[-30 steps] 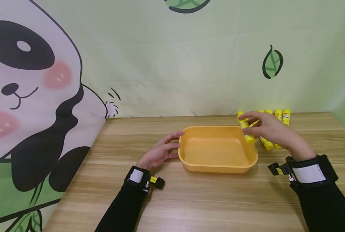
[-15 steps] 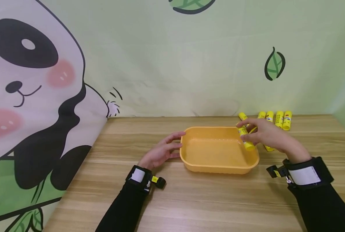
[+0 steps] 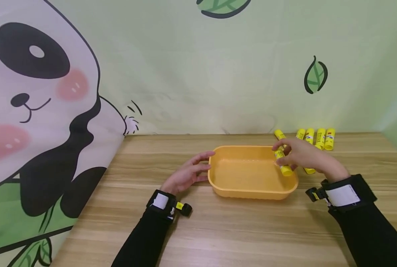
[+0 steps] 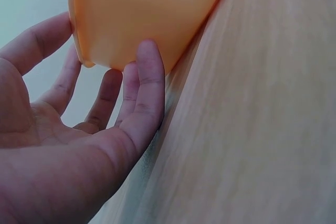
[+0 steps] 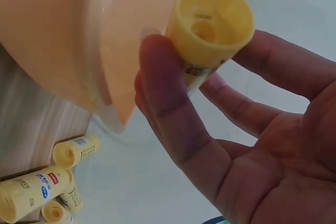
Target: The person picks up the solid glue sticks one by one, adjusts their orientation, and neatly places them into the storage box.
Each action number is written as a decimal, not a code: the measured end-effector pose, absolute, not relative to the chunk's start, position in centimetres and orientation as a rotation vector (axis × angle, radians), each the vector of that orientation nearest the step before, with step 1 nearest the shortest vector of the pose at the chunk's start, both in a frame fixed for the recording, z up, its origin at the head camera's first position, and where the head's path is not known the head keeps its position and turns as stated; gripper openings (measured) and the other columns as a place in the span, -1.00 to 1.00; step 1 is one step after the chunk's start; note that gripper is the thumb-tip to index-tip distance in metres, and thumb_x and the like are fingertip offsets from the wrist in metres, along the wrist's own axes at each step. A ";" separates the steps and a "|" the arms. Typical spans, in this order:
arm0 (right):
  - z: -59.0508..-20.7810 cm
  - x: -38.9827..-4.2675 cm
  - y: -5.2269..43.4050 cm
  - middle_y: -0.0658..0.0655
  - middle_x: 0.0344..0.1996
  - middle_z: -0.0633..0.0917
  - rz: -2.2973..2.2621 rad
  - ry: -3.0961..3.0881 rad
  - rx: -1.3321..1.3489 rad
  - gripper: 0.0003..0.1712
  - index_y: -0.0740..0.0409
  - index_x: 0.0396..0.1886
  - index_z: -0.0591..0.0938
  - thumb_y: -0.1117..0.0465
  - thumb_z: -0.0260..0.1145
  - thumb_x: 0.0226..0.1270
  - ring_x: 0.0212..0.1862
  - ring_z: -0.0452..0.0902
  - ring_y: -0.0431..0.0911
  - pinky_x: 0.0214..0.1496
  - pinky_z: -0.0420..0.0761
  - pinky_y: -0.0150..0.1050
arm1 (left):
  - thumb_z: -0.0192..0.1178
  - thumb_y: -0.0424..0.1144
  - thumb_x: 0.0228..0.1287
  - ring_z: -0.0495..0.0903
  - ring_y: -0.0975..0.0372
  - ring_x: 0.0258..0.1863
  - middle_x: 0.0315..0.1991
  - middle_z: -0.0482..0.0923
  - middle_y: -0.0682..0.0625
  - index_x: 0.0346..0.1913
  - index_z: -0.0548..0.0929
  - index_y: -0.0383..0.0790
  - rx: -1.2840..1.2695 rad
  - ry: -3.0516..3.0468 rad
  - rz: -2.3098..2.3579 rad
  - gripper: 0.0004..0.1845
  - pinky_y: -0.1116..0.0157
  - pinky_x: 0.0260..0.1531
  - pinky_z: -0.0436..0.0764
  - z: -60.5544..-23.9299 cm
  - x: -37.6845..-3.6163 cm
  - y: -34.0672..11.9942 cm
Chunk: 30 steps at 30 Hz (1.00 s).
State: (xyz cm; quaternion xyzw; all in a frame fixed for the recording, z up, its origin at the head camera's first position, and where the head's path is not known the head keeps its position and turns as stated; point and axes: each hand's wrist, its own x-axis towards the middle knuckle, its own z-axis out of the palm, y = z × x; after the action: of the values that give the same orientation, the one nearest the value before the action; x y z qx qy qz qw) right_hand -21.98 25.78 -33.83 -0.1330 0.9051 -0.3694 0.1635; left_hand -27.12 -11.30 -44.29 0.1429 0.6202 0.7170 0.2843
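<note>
- Currently, a yellow glue stick (image 3: 283, 163) is pinched between the thumb and fingers of the right hand (image 3: 305, 157), and it is held tilted over the right edge of the orange tray (image 3: 248, 189).
- Seen from the right wrist, the glue stick (image 5: 209, 30) is shown end-on, with its round cap facing the camera and the thumb (image 5: 168, 98) pressed against its side; the tray's rim (image 5: 113, 77) is seen just beside it.
- Against the left side of the tray, the left hand (image 3: 185, 176) is laid with its fingers relaxed and spread, nothing being gripped by it.
- From the left wrist, the fingertips (image 4: 149, 61) are shown touching the tray's outer wall (image 4: 142, 9), close to where it meets the wooden table (image 4: 252, 129).
- The tray is set flat on the table (image 3: 238, 230), near its middle, and no object is seen inside it.
- Behind the right hand, more glue sticks (image 3: 320, 138) are laid side by side on the table near the wall; a few of them (image 5: 37, 187) are also caught in the right wrist view.
- A panda backdrop (image 3: 41, 111) is hung to the left, and a pale green wall with leaf prints (image 3: 315, 76) is seen behind the table.
</note>
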 end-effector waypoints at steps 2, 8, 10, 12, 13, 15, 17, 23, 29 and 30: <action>-33.6 -22.4 25.6 0.27 -0.20 0.59 -1.007 2.567 -0.362 -0.43 0.43 0.31 0.44 0.26 0.39 0.44 -0.35 0.56 -0.02 -0.27 0.72 -0.15 | 0.10 -0.35 0.56 0.48 0.07 0.24 0.40 0.24 -0.10 0.54 0.38 -0.11 0.377 1.662 1.921 -0.45 0.07 0.22 0.62 -44.3 -27.1 -11.3; -33.3 -23.5 24.5 0.28 -0.19 0.61 -0.838 2.555 -0.336 -0.44 0.43 0.27 0.48 0.28 0.44 0.39 -0.37 0.58 -0.02 -0.29 0.77 -0.16 | 0.10 -0.37 0.55 0.49 0.08 0.23 0.39 0.24 -0.10 0.54 0.36 -0.13 0.381 1.647 1.930 -0.44 0.07 0.25 0.61 -44.4 -27.1 -11.2; -33.3 -23.7 24.1 0.29 -0.18 0.60 -0.777 2.565 -0.310 -0.45 0.41 0.26 0.50 0.28 0.45 0.38 -0.39 0.57 -0.02 -0.30 0.76 -0.19 | 0.10 -0.37 0.54 0.49 0.09 0.22 0.39 0.23 -0.10 0.54 0.36 -0.14 0.389 1.650 1.929 -0.43 0.06 0.24 0.61 -44.4 -27.0 -11.2; -33.3 -23.9 23.5 0.29 -0.17 0.57 -0.722 2.567 -0.270 -0.47 0.39 0.25 0.50 0.28 0.45 0.39 -0.40 0.56 -0.02 -0.31 0.76 -0.22 | 0.10 -0.38 0.54 0.49 0.08 0.22 0.39 0.23 -0.11 0.54 0.35 -0.15 0.395 1.652 1.927 -0.43 0.06 0.24 0.61 -44.4 -27.1 -11.2; -33.3 -23.9 23.2 0.29 -0.16 0.56 -0.698 2.565 -0.245 -0.47 0.38 0.26 0.50 0.28 0.44 0.39 -0.40 0.56 -0.01 -0.31 0.75 -0.23 | 0.10 -0.38 0.54 0.49 0.08 0.22 0.39 0.23 -0.11 0.54 0.35 -0.15 0.396 1.651 1.927 -0.43 0.06 0.24 0.61 -44.4 -27.1 -11.2; -33.2 -23.9 22.7 0.28 -0.19 0.55 -0.655 2.556 -0.205 -0.47 0.36 0.26 0.48 0.28 0.43 0.41 -0.39 0.55 -0.01 -0.31 0.75 -0.25 | 0.10 -0.38 0.54 0.50 0.08 0.22 0.40 0.23 -0.12 0.55 0.35 -0.15 0.399 1.650 1.928 -0.43 0.05 0.25 0.61 -44.4 -27.1 -11.2; -32.9 -24.0 22.1 0.27 -0.22 0.54 -0.619 2.543 -0.176 -0.47 0.35 0.26 0.46 0.29 0.43 0.41 -0.39 0.55 0.00 -0.31 0.74 -0.26 | 0.10 -0.39 0.55 0.50 0.08 0.22 0.40 0.23 -0.12 0.55 0.34 -0.15 0.396 1.647 1.930 -0.43 0.05 0.25 0.61 -44.4 -27.1 -11.3; -32.1 -24.3 21.0 0.27 -0.22 0.55 -0.590 2.503 -0.142 -0.50 0.34 0.25 0.44 0.32 0.40 0.43 -0.39 0.57 0.02 -0.28 0.75 -0.24 | 0.10 -0.39 0.55 0.50 0.08 0.23 0.42 0.23 -0.13 0.56 0.33 -0.15 0.398 1.645 1.931 -0.42 0.04 0.24 0.61 -44.4 -27.2 -11.3; -32.0 -24.6 20.7 0.28 -0.24 0.57 -0.560 2.471 -0.119 -0.54 0.39 0.19 0.43 0.37 0.40 0.41 -0.40 0.60 0.03 -0.26 0.76 -0.22 | 0.08 -0.39 0.57 0.49 0.06 0.24 0.43 0.23 -0.14 0.57 0.33 -0.16 0.398 1.647 1.928 -0.42 0.03 0.25 0.60 -44.4 -27.2 -11.2; -32.1 -24.6 20.7 0.28 -0.25 0.56 -0.547 2.476 -0.116 -0.54 0.40 0.19 0.43 0.38 0.40 0.40 -0.41 0.60 0.04 -0.26 0.76 -0.21 | 0.08 -0.40 0.57 0.49 0.06 0.24 0.42 0.23 -0.13 0.57 0.32 -0.16 0.397 1.649 1.927 -0.42 0.04 0.25 0.60 -44.4 -27.2 -11.2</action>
State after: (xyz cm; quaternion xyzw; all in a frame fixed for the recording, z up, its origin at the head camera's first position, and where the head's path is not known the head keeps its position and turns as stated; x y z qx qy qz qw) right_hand -24.58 20.69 -32.12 -0.0436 0.9314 -0.2058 0.2970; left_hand -27.21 -11.25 -44.39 0.1482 0.6159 0.7200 0.2833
